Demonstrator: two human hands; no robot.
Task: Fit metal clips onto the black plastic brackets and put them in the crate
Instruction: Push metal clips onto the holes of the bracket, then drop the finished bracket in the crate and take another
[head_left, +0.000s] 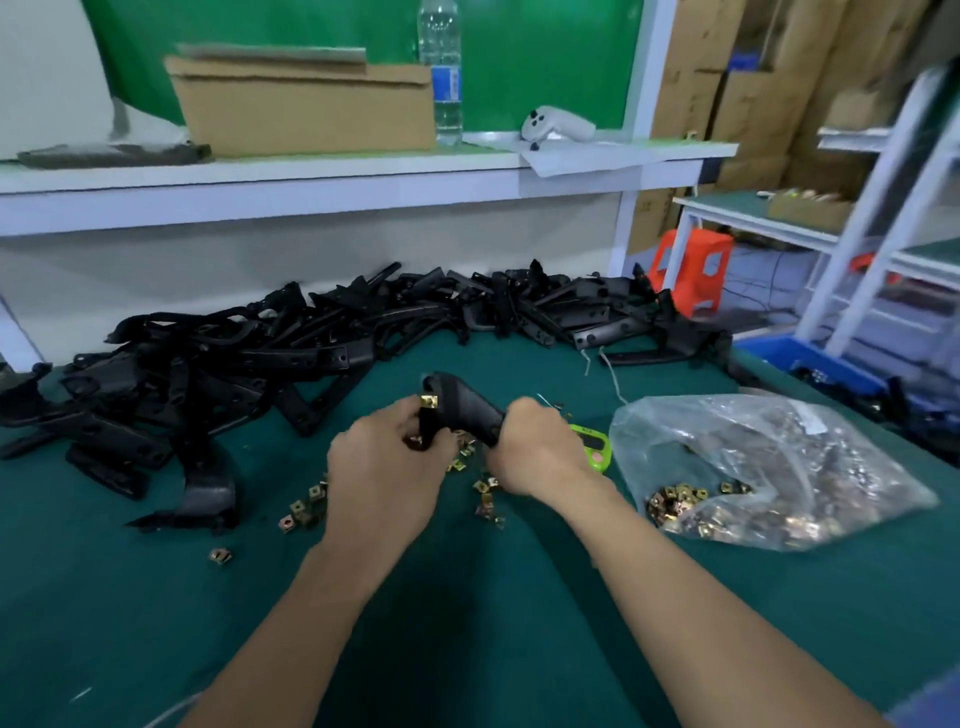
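Fingers (404, 415): the left hand's (384, 467) curl round the bracket (465, 410) just below its clip (428, 401); the right hand (540, 452) grips the other end; fingertips hidden
Bracket: held between both hands, just above the table (467, 597) and the loose clips (306, 512); black, matt, curved
Clip: brass-coloured, square, on the upper tab; whether fully seated, cannot tell
Risk: a half-seated clip could skew or spring off under thumb pressure; it might also shake loose on the way to the crate (810, 358), well apart at the right
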